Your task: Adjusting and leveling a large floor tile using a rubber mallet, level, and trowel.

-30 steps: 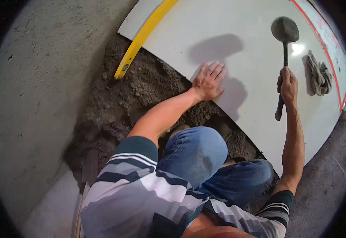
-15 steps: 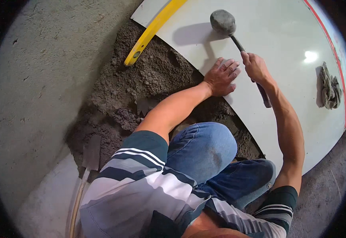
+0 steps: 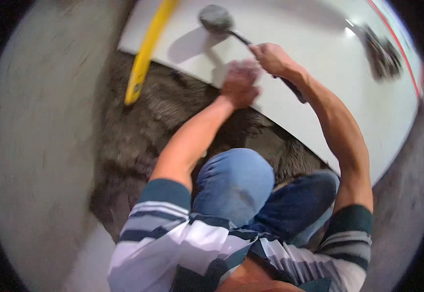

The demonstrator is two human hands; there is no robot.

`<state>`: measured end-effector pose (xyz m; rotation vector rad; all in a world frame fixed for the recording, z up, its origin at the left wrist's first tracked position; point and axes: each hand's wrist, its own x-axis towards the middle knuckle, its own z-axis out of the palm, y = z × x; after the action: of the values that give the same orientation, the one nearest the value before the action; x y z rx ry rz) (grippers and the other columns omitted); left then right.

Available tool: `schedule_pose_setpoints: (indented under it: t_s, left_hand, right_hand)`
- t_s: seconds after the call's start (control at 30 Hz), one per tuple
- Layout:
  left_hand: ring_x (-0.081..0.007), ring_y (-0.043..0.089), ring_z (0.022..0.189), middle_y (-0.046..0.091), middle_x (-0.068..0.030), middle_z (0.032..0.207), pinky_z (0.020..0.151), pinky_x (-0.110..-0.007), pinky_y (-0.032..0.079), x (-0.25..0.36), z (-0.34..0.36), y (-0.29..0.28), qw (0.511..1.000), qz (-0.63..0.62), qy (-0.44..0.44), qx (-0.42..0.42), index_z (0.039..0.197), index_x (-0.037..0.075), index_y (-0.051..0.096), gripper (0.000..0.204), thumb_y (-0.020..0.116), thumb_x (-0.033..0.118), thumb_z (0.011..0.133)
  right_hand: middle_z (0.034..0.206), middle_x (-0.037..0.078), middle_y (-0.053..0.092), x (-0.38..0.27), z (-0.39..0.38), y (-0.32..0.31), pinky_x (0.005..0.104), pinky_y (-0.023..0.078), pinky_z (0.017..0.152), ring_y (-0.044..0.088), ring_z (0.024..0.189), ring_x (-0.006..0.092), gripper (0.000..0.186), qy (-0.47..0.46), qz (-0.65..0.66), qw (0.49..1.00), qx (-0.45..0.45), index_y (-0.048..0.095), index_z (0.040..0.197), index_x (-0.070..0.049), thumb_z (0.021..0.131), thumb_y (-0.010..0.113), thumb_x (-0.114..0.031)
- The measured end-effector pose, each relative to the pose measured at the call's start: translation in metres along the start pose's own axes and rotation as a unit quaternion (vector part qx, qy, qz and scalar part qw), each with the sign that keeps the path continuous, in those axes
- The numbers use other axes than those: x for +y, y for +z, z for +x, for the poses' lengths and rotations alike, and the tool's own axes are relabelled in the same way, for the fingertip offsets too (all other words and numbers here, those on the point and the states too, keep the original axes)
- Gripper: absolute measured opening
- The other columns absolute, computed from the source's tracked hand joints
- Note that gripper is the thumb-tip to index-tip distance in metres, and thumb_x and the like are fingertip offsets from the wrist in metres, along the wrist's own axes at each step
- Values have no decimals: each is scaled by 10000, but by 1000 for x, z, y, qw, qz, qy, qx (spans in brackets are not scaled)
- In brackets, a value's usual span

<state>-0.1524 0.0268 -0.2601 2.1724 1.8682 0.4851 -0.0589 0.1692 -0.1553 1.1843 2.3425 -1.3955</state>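
My right hand (image 3: pixel 276 59) is closed around the dark handle of a rubber mallet (image 3: pixel 216 19). The mallet's rounded grey head hangs over a large white glossy tile (image 3: pixel 314 36), and its shadow falls on the surface to one side. Just left of the handle, my left hand (image 3: pixel 241 83) rests on the tile's near edge with fingers stretched out, though blurred. Dark, loose mortar (image 3: pixel 148 126) shows below that edge, under my left forearm. A yellow spirit level (image 3: pixel 148 46) lies across the tile's left corner, its near end over the mortar.
A crumpled grey cloth or pair of gloves (image 3: pixel 382 53) lies on the tile at the right, near a red line (image 3: pixel 396 44). Rough grey concrete (image 3: pixel 41 121) spans the left side. My bent knees (image 3: pixel 234 180) are close to the tile's near edge.
The view has turned and shifted, so tile, level and cloth sit differently in the picture. Both hands keep about the same places on the tile. The flat-bladed, long-handled tool has left view.
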Motion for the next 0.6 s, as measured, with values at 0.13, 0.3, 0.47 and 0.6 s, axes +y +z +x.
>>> schedule_pose_setpoints:
  t_s: [0.13, 0.3, 0.47, 0.6]
  left_hand:
    - [-264, 328, 1244, 401, -105, 1306, 1020, -514, 224, -5, -5, -27, 993, 120, -6, 7, 1184, 86, 491, 516, 519, 377, 759]
    - [-260, 333, 1244, 398, -104, 1310, 1019, -500, 229, 10, 10, -28, 996, 91, 15, 6, 1211, 121, 468, 480, 496, 336, 782]
    - [-237, 300, 1266, 361, -78, 1342, 1020, -487, 245, 12, 11, -15, 996, 85, 23, 24, 1216, 128, 461, 488, 509, 369, 795]
    - [-265, 340, 1218, 406, -103, 1271, 1023, -495, 231, -15, -15, -26, 995, 84, 22, 48, 1195, 118, 462, 490, 527, 378, 784]
  right_hand:
    - [618, 192, 544, 56, -90, -7, 429, 459, 570, 543, 544, 328, 475, 85, 43, 995, 26, 539, 790, 22, 953, 334, -373]
    - [577, 133, 493, 134, -227, 8, 378, 412, 571, 472, 555, 241, 438, 273, 108, 947, 127, 522, 766, -9, 942, 356, -374]
    - [505, -42, 355, 169, -276, 26, 248, 285, 363, 340, 407, 65, 405, 310, 264, 893, 193, 403, 649, -113, 945, 373, -387]
    - [520, -12, 378, 184, -257, 22, 266, 331, 396, 398, 433, 101, 420, 271, 186, 930, 164, 438, 691, -72, 949, 373, -396]
